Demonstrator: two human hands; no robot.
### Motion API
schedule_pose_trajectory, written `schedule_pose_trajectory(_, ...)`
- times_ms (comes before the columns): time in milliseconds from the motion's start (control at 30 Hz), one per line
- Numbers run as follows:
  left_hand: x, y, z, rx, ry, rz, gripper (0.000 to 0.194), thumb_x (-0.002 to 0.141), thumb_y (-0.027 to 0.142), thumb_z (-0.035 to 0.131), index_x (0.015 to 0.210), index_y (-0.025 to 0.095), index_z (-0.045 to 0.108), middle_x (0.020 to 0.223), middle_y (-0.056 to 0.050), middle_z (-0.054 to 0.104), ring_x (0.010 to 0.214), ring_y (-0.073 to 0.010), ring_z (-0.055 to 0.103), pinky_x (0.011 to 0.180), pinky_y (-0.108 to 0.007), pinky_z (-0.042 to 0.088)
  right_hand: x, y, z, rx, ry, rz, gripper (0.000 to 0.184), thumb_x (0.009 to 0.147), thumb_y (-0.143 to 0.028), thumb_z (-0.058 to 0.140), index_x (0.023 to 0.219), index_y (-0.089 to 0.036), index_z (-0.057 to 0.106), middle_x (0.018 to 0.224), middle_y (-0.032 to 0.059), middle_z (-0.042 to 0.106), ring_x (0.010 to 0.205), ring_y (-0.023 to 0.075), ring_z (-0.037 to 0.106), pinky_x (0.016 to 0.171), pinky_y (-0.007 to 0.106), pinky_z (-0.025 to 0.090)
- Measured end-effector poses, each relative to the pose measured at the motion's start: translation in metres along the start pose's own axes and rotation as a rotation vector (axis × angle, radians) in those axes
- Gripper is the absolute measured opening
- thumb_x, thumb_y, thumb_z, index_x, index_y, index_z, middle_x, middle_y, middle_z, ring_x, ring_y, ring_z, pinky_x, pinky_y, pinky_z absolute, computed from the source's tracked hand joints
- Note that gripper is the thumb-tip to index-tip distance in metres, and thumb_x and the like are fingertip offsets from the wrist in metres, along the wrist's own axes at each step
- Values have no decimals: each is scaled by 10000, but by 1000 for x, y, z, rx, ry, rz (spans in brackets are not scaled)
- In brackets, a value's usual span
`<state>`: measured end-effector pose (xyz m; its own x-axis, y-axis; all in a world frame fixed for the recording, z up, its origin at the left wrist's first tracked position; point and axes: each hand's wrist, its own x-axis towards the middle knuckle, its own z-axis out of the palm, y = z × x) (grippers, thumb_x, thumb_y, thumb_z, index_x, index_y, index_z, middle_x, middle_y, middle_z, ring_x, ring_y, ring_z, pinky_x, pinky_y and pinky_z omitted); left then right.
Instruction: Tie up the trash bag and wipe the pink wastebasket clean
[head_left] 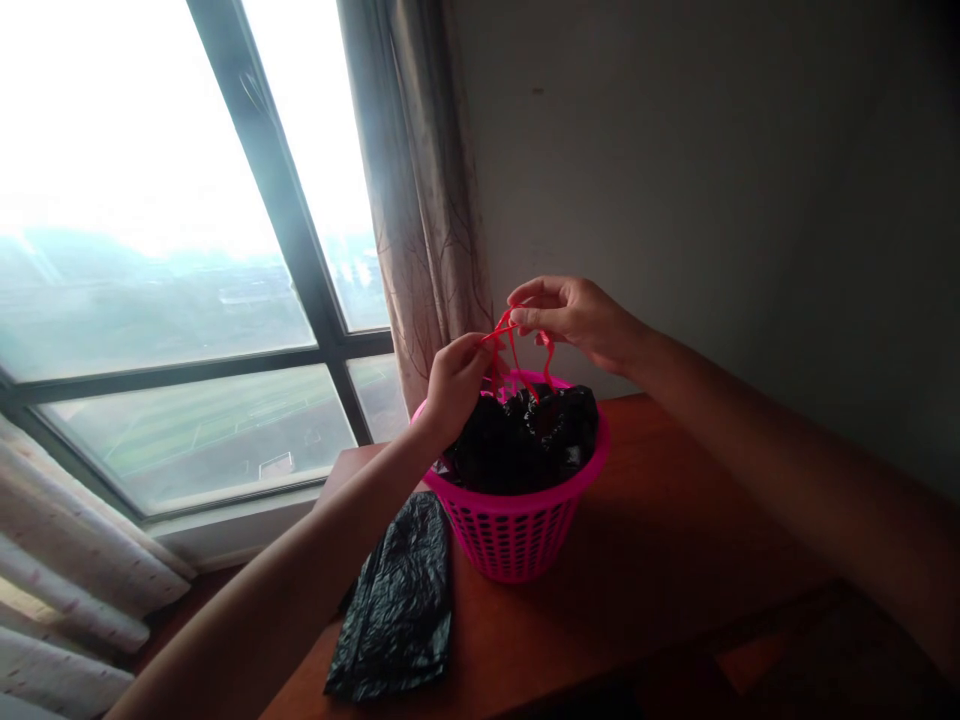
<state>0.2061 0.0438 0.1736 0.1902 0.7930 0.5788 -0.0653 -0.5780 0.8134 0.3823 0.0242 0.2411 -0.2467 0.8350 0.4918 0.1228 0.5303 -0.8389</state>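
Note:
Above a pink basket [514, 508], both hands pinch the red drawstring [512, 345] of a black garbage bag [495, 445]. My left hand [457, 380] is closed on the string at the left, its fingertips partly hidden behind the hand. Slightly higher and to the right, my right hand [566, 315] holds the string between thumb and fingers. Loops of the string hang down to the gathered mouth of the bag, which sits inside the basket. Whether a knot is formed in the string I cannot tell.
A folded black plastic bag [397, 600] lies left of the basket on the reddish-brown wooden table [637, 530]. Behind stand a window [187, 300], a patterned curtain [424, 220] and a grey wall [675, 180]. Another curtain [67, 550] hangs at the lower left.

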Motion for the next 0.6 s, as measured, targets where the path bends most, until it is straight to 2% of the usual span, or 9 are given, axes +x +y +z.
schedule_pose_trajectory(100, 1, 1, -1, -83, 10, -107, 201, 871, 354, 614, 778, 183, 563, 644, 25, 539, 520, -82, 522, 482, -199, 428, -3, -2, 0, -132, -7, -81, 175, 805, -269, 726, 948, -173, 689, 899, 44, 718, 762, 141, 632, 653, 262, 523)
schedule_pose_trajectory(233, 5, 1, 0, -164, 46, -177, 180, 854, 310, 604, 751, 186, 524, 620, 48, 464, 477, -65, 475, 441, -191, 359, -7, -14, 1, -365, 16, -245, 122, 840, -256, 678, 934, -187, 716, 890, 31, 721, 799, 154, 641, 713, 281, 511)
schedule_pose_trajectory(333, 5, 2, 4, -138, 8, -229, 164, 832, 255, 596, 717, 182, 505, 589, 62, 416, 448, -46, 388, 411, -183, 270, -8, -27, 3, -526, -101, -308, 110, 848, -235, 651, 910, -201, 734, 845, 12, 715, 789, 153, 637, 743, 286, 486)
schedule_pose_trajectory(433, 1, 6, 9, -61, -115, -190, 154, 787, 224, 626, 697, 178, 510, 566, 70, 394, 455, -45, 323, 416, -189, 224, -6, -36, 9, -683, -227, -325, 115, 841, -218, 640, 896, -214, 741, 820, 0, 705, 785, 156, 625, 758, 290, 459)
schedule_pose_trajectory(600, -13, 17, 16, -59, -191, -115, 115, 772, 222, 659, 750, 176, 555, 586, 58, 466, 509, -69, 379, 472, -211, 305, -1, -37, 19, -853, -176, -376, 109, 840, -184, 631, 854, -217, 734, 789, 0, 676, 779, 163, 607, 775, 302, 417)
